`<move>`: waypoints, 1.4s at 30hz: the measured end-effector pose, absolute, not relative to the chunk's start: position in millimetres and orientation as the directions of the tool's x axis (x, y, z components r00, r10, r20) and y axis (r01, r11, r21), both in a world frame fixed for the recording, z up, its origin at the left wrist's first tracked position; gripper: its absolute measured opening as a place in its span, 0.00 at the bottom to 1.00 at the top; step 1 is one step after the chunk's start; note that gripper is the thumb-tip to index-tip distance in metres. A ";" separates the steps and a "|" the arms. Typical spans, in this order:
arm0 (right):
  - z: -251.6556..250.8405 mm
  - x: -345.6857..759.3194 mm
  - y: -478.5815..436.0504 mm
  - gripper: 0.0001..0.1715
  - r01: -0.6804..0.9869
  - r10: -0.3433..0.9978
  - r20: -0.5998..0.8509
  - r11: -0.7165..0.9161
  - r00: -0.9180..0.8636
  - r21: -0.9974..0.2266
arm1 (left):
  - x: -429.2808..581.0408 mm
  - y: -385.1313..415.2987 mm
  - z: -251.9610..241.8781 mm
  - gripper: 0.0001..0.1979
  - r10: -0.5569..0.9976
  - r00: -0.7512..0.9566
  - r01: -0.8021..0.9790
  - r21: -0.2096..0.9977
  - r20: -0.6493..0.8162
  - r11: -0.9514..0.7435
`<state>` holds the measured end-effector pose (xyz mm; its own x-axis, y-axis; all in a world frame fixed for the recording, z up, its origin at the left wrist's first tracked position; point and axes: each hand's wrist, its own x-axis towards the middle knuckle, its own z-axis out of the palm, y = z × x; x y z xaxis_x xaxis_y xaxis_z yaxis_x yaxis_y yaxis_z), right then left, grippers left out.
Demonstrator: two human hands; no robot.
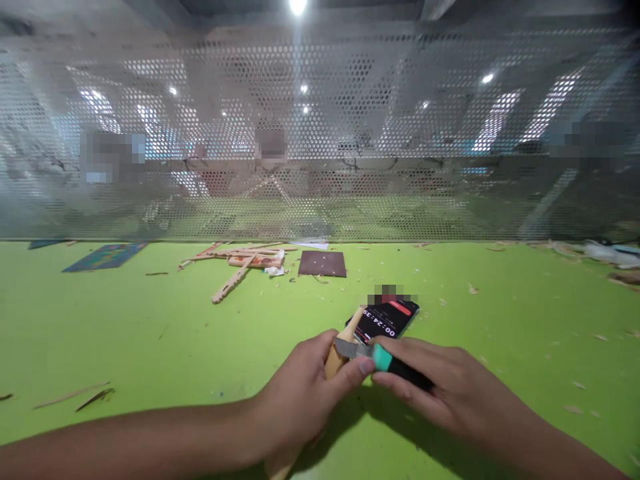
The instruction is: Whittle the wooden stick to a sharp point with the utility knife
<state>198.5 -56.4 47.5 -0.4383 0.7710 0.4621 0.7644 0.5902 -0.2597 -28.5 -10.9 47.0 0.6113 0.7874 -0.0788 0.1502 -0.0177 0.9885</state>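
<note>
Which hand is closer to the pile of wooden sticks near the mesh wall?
Left. The left hand, gripping a stick, sits in front of the pile, slightly rightward; the right hand, holding a knife, is farther right.

Workshop, woodworking bench. Green worktop (150,333) strewn with wood shavings (473,289); pile of cut wooden strips (235,267), sandpaper sheet (323,264) alongside. Perforated metal screen (400,133) at back. Knife (383,359) on wooden stick (350,327).

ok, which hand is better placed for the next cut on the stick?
Right, probably. The right hand holds the knife by its handle, with the blade lying on the stick. The left hand is wrapped around the stick, thumb against the blade, so it looks set to steady.
</note>
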 end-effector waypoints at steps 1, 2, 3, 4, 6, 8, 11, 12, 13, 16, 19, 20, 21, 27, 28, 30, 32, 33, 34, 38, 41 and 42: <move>44.8 197.7 -57.5 0.22 0.779 0.774 0.467 0.578 -0.428 -0.244 | -27.8 -10.7 46.3 0.20 0.793 0.602 0.164 0.986 -0.088 -0.015; 42.3 196.9 -58.7 0.23 0.793 0.775 0.478 0.565 -0.414 -0.228 | -27.0 -10.7 45.8 0.21 0.799 0.594 0.175 0.984 -0.096 -0.013; 40.1 196.3 -59.8 0.23 0.806 0.772 0.494 0.553 -0.401 -0.210 | -26.4 -10.8 45.4 0.22 0.804 0.587 0.178 0.984 -0.095 -0.014; 38.5 196.1 -60.7 0.24 0.817 0.765 0.512 0.545 -0.391 -0.189 | -25.8 -11.1 45.4 0.22 0.806 0.585 0.170 0.985 -0.087 -0.017; 37.4 198.0 -61.2 0.23 0.838 0.745 0.547 0.529 -0.382 -0.135 | -25.2 -12.1 46.4 0.22 0.809 0.585 0.153 0.987 -0.060 -0.038; 39.2 203.1 -59.1 0.22 0.865 0.707 0.605 0.499 -0.366 -0.059 | -25.6 -13.5 49.0 0.22 0.816 0.575 0.165 0.985 -0.061 -0.043; 45.3 213.9 -52.7 0.22 0.903 0.637 0.706 0.430 -0.310 0.010 | -27.2 -15.0 52.9 0.24 0.833 0.537 0.213 0.977 -0.138 0.024; 47.3 216.9 -50.6 0.22 0.907 0.623 0.724 0.421 -0.295 0.007 | -27.4 -14.9 53.3 0.24 0.835 0.525 0.216 0.975 -0.166 0.057; 49.1 219.4 -48.8 0.23 0.911 0.618 0.735 0.412 -0.277 -0.003 | -27.5 -14.5 53.0 0.25 0.837 0.515 0.208 0.974 -0.185 0.088; 52.7 222.2 -46.4 0.22 0.920 0.626 0.746 0.390 -0.229 -0.044 | -26.3 -10.9 48.5 0.24 0.829 0.523 0.116 0.980 -0.199 0.163; 54.2 220.6 -46.6 0.21 0.918 0.651 0.726 0.389 -0.220 -0.070 | -25.1 -5.5 43.8 0.22 0.785 0.596 0.008 0.979 -0.167 0.202; 54.4 219.7 -46.7 0.21 0.916 0.656 0.721 0.394 -0.222 -0.077 | -25.1 -3.9 43.5 0.21 0.773 0.617 -0.012 0.980 -0.151 0.201; 54.5 219.0 -46.7 0.22 0.913 0.662 0.714 0.400 -0.226 -0.083 | -25.3 -2.6 43.9 0.21 0.767 0.626 -0.021 0.981 -0.139 0.195; 53.7 216.6 -46.2 0.23 0.892 0.706 0.657 0.438 -0.264 -0.113 | -27.5 -0.8 52.2 0.17 0.795 0.574 0.061 0.978 -0.196 0.198; 54.0 216.6 -46.3 0.23 0.891 0.712 0.649 0.440 -0.268 -0.115 | -27.8 -0.9 52.3 0.17 0.789 0.578 0.067 0.976 -0.207 0.207; 55.2 216.6 -46.5 0.24 0.891 0.721 0.640 0.437 -0.266 -0.123 | -28.2 -1.0 51.2 0.17 0.774 0.597 0.074 0.975 -0.212 0.210; 56.3 216.1 -46.7 0.24 0.889 0.726 0.636 0.439 -0.262 -0.135 | -28.7 -1.3 50.0 0.18 0.764 0.613 0.089 0.978 -0.201 0.187; 56.3 215.6 -46.8 0.23 0.884 0.732 0.627 0.445 -0.266 -0.144 | -28.9 -1.7 50.1 0.18 0.761 0.618 0.098 0.980 -0.197 0.175; 55.9 215.0 -46.9 0.23 0.876 0.741 0.610 0.457 -0.281 -0.152 | -29.1 -2.4 50.7 0.19 0.759 0.622 0.107 0.981 -0.195 0.164; 50.7 212.3 -46.8 0.22 0.835 0.745 0.544 0.533 -0.385 -0.139 | -29.2 -7.2 58.1 0.18 0.767 0.630 0.114 0.992 -0.118 0.059; 48.5 211.3 -47.7 0.22 0.808 0.741 0.505 0.574 -0.444 -0.131 | -28.6 -11.0 61.3 0.17 0.763 0.645 0.104 0.994 -0.038 -0.039; 48.8 211.0 -48.1 0.21 0.799 0.742 0.491 0.585 -0.457 -0.139 | -28.5 -11.8 61.0 0.16 0.763 0.646 0.106 0.993 -0.025 -0.057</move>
<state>211.0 -48.1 48.8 -0.4573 0.7415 0.4909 0.7990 0.5850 -0.1392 -28.5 -11.8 61.0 0.6460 0.7629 -0.0254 0.1065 -0.0572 0.9927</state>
